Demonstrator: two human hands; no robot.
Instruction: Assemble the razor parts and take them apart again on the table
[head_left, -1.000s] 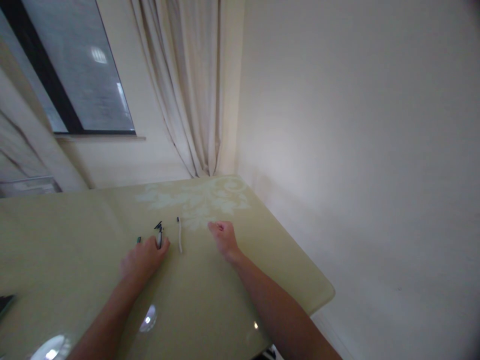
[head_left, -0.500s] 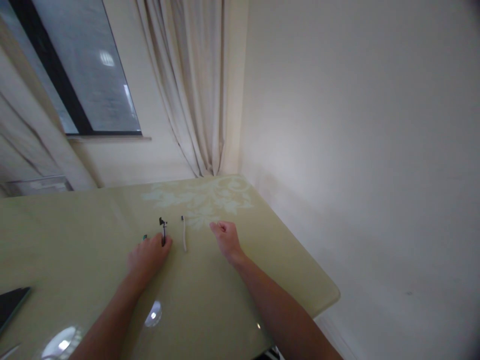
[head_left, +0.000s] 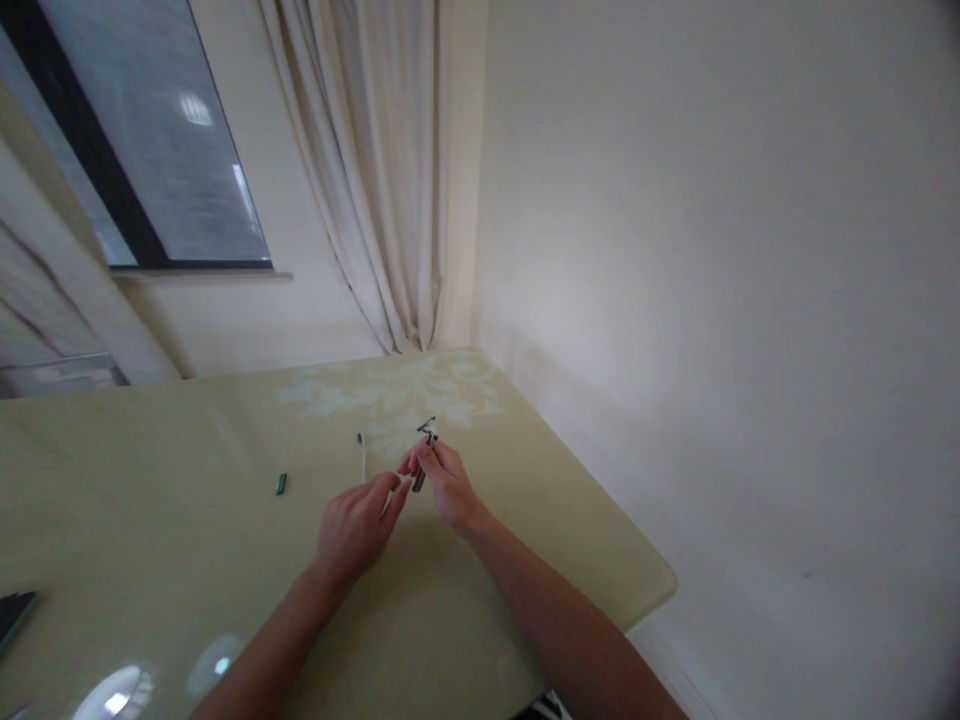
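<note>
My right hand [head_left: 444,482] pinches a small dark razor-like tool [head_left: 424,448] with a black head at its top end, held just above the pale green table [head_left: 150,520]. My left hand [head_left: 355,523] sits beside it with the fingers curled and the fingertips close to the tool's lower end; whether they still touch it I cannot tell. A thin white stick [head_left: 361,458] lies on the table just left of both hands. A small dark green cap-like piece [head_left: 280,484] lies farther left.
The table's far corner meets a cream wall [head_left: 712,300] on the right and a curtain [head_left: 375,170] behind. A window [head_left: 142,140] is at upper left. A dark flat object [head_left: 13,612] pokes in at the left edge. The table's right edge runs close to my right arm.
My left hand lifted the dark tool from beside the green piece and carried it right, past the white stick. My right hand, loosely closed before, now grips the tool.
</note>
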